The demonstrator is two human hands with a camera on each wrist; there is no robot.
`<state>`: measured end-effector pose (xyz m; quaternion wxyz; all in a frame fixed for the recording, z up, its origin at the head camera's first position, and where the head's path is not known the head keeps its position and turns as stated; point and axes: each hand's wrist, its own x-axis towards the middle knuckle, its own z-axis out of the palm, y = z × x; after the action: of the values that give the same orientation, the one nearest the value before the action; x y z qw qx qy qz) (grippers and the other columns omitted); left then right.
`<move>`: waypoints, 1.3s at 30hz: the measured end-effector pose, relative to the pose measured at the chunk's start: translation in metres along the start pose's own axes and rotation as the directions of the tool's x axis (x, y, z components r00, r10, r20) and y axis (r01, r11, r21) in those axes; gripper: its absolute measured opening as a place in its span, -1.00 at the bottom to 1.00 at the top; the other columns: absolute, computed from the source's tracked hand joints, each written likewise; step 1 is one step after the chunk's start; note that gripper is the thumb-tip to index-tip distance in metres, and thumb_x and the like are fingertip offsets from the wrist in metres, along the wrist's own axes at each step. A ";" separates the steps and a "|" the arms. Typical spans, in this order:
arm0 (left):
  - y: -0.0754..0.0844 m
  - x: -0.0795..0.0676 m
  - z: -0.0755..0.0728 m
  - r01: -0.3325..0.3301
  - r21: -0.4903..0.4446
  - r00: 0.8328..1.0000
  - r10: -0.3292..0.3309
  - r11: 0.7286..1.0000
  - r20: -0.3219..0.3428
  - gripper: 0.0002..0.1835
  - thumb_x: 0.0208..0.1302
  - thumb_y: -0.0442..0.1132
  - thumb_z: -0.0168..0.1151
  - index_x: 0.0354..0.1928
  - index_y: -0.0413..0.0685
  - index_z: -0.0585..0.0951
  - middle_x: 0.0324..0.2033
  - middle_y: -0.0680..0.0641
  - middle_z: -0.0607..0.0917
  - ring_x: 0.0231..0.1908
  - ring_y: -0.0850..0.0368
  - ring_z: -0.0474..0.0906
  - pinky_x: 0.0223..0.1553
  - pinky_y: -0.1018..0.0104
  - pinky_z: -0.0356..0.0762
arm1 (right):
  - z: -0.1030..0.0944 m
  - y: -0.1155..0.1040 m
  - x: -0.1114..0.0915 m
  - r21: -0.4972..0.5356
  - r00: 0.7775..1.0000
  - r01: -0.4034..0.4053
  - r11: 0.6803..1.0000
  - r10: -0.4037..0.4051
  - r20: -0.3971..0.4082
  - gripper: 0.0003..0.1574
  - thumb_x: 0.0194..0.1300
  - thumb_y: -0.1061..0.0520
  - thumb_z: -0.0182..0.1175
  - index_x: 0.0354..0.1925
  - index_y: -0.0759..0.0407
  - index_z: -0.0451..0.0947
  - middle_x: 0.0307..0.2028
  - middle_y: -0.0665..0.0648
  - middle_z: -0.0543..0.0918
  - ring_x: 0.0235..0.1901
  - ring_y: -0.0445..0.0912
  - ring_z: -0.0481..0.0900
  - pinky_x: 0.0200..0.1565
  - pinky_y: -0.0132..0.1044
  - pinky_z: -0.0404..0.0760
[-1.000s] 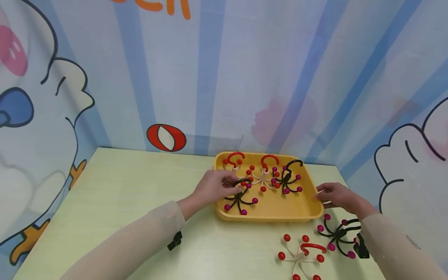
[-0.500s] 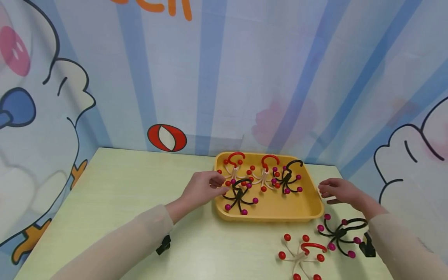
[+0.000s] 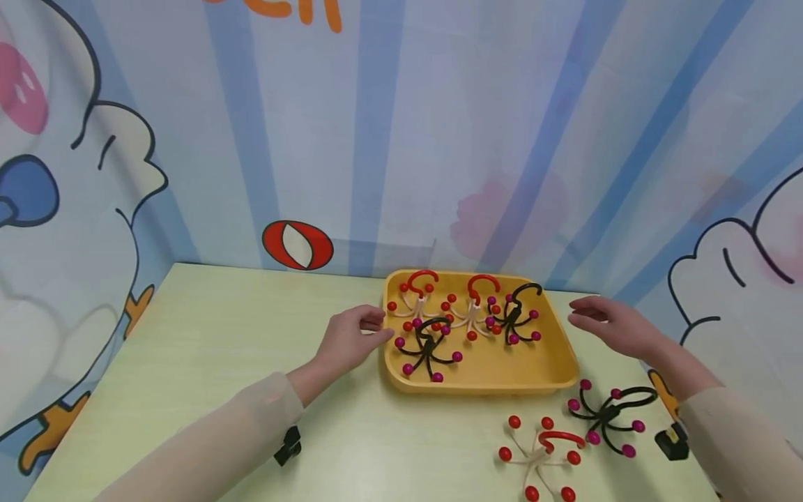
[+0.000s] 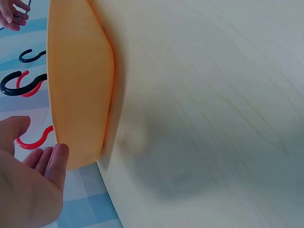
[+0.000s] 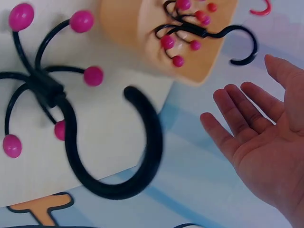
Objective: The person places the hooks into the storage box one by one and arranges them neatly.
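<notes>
A yellow tray (image 3: 502, 369) holds several hook hangers with ball-tipped arms. Nearest my left hand lies a black hanger (image 3: 429, 346) with magenta balls; another black one (image 3: 514, 315) is at the tray's right rear. Two cream hangers with red hooks and balls, a left one (image 3: 420, 307) and a middle one (image 3: 474, 315), lie along the back. My left hand (image 3: 351, 338) is by the tray's left rim, fingers loosely bent, holding nothing. Beyond the right rim hovers my right hand (image 3: 617, 326), its fingers extended in the right wrist view and nothing in its palm.
On the table (image 3: 251, 335), in front of the tray's right corner, lie a cream hanger with red balls (image 3: 536, 457) and a black hanger with magenta balls (image 3: 607, 415). A printed cloth backdrop (image 3: 401, 139) rises directly behind the tray.
My left hand has let go of the black hanger in the tray and drawn back left. My right hand has left the tray's right rim and risen up and outward.
</notes>
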<state>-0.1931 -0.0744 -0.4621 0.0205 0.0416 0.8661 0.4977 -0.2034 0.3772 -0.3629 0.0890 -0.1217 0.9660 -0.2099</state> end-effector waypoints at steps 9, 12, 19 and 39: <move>-0.005 -0.001 -0.002 0.199 -0.085 0.980 -0.198 0.976 0.023 -0.44 0.36 -0.07 0.53 0.30 -0.17 0.64 0.07 -0.14 0.77 0.01 -0.04 0.76 0.04 0.13 0.77 | 0.004 -0.032 -0.022 0.022 0.994 0.095 0.995 -0.093 -0.056 -0.39 0.66 -0.03 0.17 0.42 0.35 0.47 0.21 0.37 0.67 0.18 0.30 0.66 0.14 0.21 0.71; -0.005 -0.002 -0.004 0.265 -0.119 0.964 -0.260 0.957 0.057 -0.41 0.37 -0.09 0.51 0.34 -0.19 0.60 0.07 -0.17 0.75 -0.11 0.01 0.78 0.01 0.15 0.78 | 0.008 -0.042 -0.029 0.037 0.991 0.125 0.991 -0.123 -0.058 -0.43 0.64 0.00 0.20 0.40 0.32 0.51 0.18 0.29 0.71 0.14 0.20 0.70 0.12 0.09 0.75; -0.007 -0.002 0.002 0.315 -0.237 0.948 -0.294 0.919 0.118 -0.44 0.40 -0.17 0.49 0.33 -0.27 0.58 0.02 -0.22 0.73 -0.13 0.02 0.79 0.00 0.15 0.80 | 0.015 -0.059 -0.045 0.061 0.980 0.196 0.979 -0.194 -0.044 -0.52 0.59 0.04 0.27 0.33 0.22 0.60 0.16 0.13 0.73 0.08 0.02 0.73 0.06 -0.34 0.73; -0.008 -0.006 0.018 0.328 -0.331 0.944 -0.298 0.885 0.139 -0.52 0.41 -0.27 0.46 0.27 -0.35 0.60 -0.05 -0.24 0.75 -0.15 -0.02 0.82 -0.10 0.18 0.81 | 0.043 -0.056 -0.087 0.107 0.988 0.110 0.988 -0.121 0.100 -0.37 0.45 -0.19 0.38 0.34 0.04 0.61 0.14 -0.01 0.72 0.12 0.01 0.71 0.08 -0.28 0.75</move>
<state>-0.1865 -0.0637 -0.4782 0.1439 -0.0822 0.7576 0.6313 -0.0994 0.3355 -0.3671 0.1339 -0.1837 0.9395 -0.2564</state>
